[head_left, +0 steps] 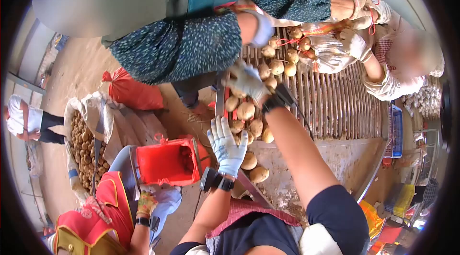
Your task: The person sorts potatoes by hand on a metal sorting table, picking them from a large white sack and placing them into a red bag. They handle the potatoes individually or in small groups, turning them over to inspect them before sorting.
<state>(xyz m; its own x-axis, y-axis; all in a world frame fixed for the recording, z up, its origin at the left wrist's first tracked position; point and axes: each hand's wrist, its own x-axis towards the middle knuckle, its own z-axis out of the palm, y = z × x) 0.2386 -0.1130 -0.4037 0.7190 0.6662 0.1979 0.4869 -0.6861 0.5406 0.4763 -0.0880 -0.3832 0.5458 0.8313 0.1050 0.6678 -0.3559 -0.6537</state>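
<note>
Left hand by rail; right hand near potatoes; open plate rightward

A bulky red sack, gathered at its neck, rests on the floor just right of an open, off-white woven sack. Left of the woven sack stands a person in a white top and dark trousers. Well apart to its right is a blue plastic crate.

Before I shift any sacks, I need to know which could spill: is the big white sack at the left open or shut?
Open: the white sack gapes at its mouth, and potatoes show inside.
</note>
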